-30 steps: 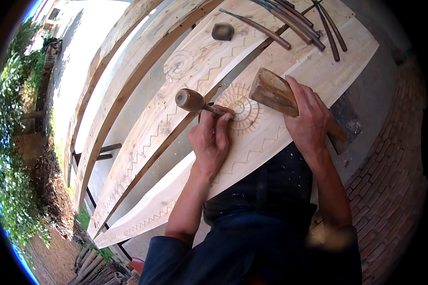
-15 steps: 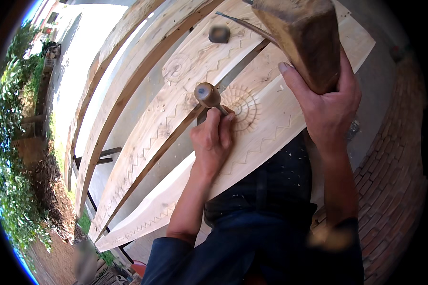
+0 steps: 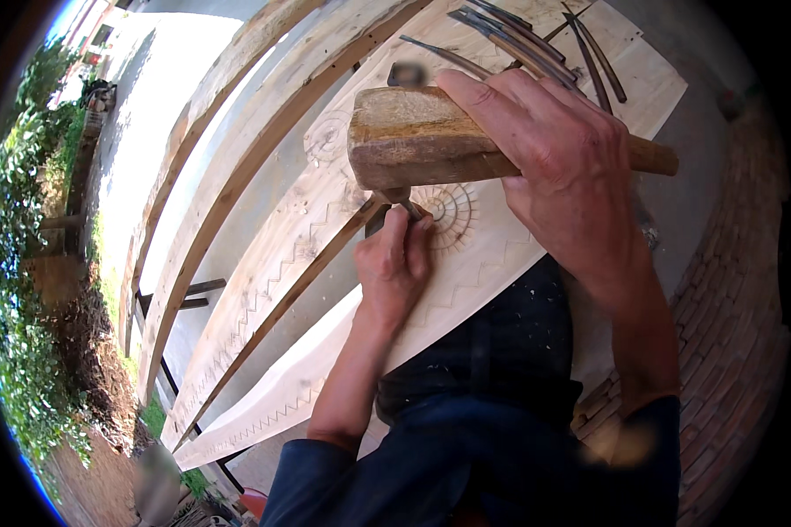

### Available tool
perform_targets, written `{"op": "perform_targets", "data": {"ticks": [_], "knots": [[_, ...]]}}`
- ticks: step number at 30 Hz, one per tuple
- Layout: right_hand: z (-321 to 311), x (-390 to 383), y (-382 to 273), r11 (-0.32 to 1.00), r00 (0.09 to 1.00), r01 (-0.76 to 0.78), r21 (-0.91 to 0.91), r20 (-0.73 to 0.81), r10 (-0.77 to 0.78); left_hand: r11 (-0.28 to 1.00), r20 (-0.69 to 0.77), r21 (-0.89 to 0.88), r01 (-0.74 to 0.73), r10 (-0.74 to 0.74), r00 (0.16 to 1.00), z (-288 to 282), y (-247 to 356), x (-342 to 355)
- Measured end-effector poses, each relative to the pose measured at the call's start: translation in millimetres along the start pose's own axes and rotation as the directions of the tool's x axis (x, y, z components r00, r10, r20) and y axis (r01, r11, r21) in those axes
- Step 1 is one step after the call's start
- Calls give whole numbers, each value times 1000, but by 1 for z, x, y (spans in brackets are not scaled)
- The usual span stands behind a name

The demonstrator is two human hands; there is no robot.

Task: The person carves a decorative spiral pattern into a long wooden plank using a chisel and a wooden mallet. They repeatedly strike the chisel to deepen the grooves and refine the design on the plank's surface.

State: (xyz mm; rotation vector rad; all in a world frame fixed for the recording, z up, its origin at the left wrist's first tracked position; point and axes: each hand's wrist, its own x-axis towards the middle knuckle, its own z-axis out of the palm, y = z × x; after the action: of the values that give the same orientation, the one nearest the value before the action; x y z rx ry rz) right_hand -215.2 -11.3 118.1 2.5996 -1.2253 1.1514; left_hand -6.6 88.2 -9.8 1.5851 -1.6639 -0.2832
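Note:
My left hand point(image 3: 392, 263) is closed around the shank of a carving chisel point(image 3: 409, 208), resting on the pale wooden plank point(image 3: 479, 268) beside a carved spiral rosette point(image 3: 453, 212). In my right hand point(image 3: 571, 154) is a heavy wooden mallet point(image 3: 413, 139), held by its short handle, which sticks out past the palm. The mallet's head lies right over the chisel's butt end and hides most of its handle; whether they touch is hard to tell. The chisel's cutting tip is hidden by my fingers. Zigzag lines run along the plank's edges.
Several chisels point(image 3: 536, 48) lie at the far end of the planks, near a small dark block point(image 3: 406, 74). A second carved plank point(image 3: 268, 255) runs alongside, across a narrow gap. Beyond are curved timbers point(image 3: 206, 198). Brick paving point(image 3: 712, 325) is at the right.
My right hand has swung the mallet down and left from its raised position onto the chisel's end. Chisels it had covered now show. My left hand stays almost still.

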Motion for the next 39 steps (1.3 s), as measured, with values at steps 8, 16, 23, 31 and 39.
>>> {"op": "perform_targets", "data": {"ticks": [8,16,23,31,39], "knots": [[22,-51,11,964,960,-207,167,-156,233,984,-82,-12,-179,177,981,7,-11,-6],[60,-128,32,955,958,-283,-89,21,286,901,-152,-420,111,-191,970,8,-14,-9],[65,-135,29,963,973,-221,-155,35,229,837,-62,-513,189,-255,965,6,-19,-11],[67,-133,28,960,973,-224,-167,20,230,892,-37,-413,186,-220,975,7,-22,-9],[65,-131,25,960,972,-224,-168,34,232,894,-39,-410,180,-214,976,7,-23,-8]]}}
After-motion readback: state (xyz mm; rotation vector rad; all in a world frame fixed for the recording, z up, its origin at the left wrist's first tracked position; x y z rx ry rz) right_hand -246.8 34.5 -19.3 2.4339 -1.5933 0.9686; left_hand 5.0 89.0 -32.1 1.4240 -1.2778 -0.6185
